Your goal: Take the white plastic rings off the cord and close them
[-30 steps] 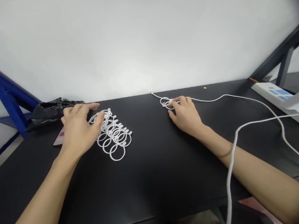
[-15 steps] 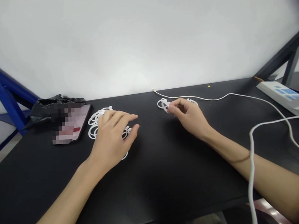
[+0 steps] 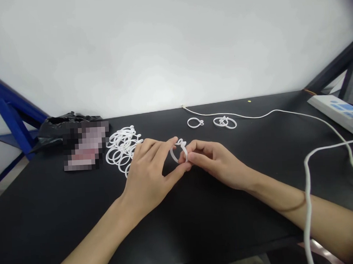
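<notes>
A white plastic curtain ring (image 3: 174,155) with a small eyelet at its top stands tilted between my two hands over the black table. My right hand (image 3: 216,161) pinches its right side between thumb and fingers. My left hand (image 3: 151,170) reaches around it from the left, index fingertip at the upper edge and thumb at the lower edge, close against the right fingertips. Left of my left hand lies a pile of similar white rings (image 3: 118,152), partly covered by that hand. Beyond my right hand lie a single ring (image 3: 194,126) and an overlapping group of rings (image 3: 225,122).
A phone (image 3: 87,146), partly blurred out, lies at the left before a crumpled black plastic bag (image 3: 62,124). A white cable (image 3: 261,115) crosses the back and right of the black table (image 3: 152,239). A white device (image 3: 338,111) with blue labels stands at the right.
My right hand has come nearer and leftward with a ring, uncovering the rings behind. My left hand has moved right from above the pile to meet it at the ring.
</notes>
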Available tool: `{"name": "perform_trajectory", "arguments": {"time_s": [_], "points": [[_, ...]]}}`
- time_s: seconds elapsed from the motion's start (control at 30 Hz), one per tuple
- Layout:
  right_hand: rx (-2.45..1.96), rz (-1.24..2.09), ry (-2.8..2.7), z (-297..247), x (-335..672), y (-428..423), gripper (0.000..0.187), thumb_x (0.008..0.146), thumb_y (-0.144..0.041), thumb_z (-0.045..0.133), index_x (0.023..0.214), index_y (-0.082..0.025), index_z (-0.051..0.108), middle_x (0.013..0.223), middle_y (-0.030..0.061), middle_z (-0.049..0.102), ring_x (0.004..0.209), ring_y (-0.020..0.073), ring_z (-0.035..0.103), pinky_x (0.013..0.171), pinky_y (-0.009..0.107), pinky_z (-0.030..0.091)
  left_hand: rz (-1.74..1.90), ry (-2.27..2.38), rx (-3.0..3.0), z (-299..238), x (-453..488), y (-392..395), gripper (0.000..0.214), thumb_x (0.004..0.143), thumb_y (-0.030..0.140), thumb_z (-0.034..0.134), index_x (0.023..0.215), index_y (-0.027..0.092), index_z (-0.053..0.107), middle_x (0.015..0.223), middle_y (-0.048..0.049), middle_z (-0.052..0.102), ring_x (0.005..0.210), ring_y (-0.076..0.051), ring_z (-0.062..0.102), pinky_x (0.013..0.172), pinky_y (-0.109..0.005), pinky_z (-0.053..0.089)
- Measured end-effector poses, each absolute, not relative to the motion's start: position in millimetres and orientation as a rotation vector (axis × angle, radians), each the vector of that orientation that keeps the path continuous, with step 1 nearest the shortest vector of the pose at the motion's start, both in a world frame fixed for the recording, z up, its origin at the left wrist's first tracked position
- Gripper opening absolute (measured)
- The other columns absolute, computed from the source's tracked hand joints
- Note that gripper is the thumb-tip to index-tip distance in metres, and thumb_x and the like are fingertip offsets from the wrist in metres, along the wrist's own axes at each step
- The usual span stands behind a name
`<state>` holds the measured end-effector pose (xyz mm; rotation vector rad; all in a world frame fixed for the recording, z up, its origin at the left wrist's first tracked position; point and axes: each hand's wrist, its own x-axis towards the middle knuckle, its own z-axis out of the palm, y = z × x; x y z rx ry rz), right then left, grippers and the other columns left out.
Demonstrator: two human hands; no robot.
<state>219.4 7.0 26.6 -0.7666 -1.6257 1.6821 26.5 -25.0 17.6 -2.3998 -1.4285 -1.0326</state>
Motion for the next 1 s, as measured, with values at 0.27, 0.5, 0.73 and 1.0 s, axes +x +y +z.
{"name": "perform_trajectory", "arguments": {"time_s": [0.27,0.5,0.73,1.0], "points": [[-0.756,0.682,-2.131,23.9,224.8,5.1,0.029,0.094,-0.017,0.057,0.122,-0.019,0.056,0.101,0.0038,0.063,0.083,0.0111,0.063,0.077,0.026,0.054,-0.964,-1.346,-2.547,21.5,26.7,-26.0,0.037,0.09,0.023,0.059,0.124,0.009,0.059,0.103,-0.0104,0.07,0.095,-0.026,0.057,0.085,-0.044,0.048],[-0.753,0.576,-2.196,28.3,225.3,6.0,0.01,0.096,-0.015,0.055,0.101,-0.017,0.063,0.091,0.0014,0.067,0.078,0.0092,0.062,0.071,0.021,0.051,-0.977,-1.33,-2.611,20.4,24.1,-25.5,0.038,0.088,0.024,0.059,0.124,0.01,0.058,0.106,-0.0101,0.07,0.097,-0.025,0.056,0.089,-0.044,0.047],[-0.763,0.635,-2.066,31.6,222.1,3.2,0.014,0.094,-0.007,0.055,0.092,-0.019,0.063,0.085,-0.0015,0.069,0.076,0.0076,0.066,0.07,0.018,0.052,-1.075,-1.313,-2.583,23.7,23.7,-29.0,0.033,0.087,0.026,0.062,0.118,0.016,0.056,0.101,-0.0066,0.07,0.093,-0.021,0.056,0.084,-0.038,0.05],[-0.872,0.457,-2.161,22.5,221.0,10.9,0.038,0.095,-0.028,0.059,0.131,-0.024,0.049,0.103,0.0041,0.068,0.09,0.017,0.067,0.083,0.033,0.058,-1.007,-1.579,-2.457,39.4,-15.7,-27.5,0.028,0.086,0.03,0.062,0.113,0.023,0.058,0.108,-0.0029,0.069,0.105,-0.023,0.057,0.091,-0.037,0.049]]}}
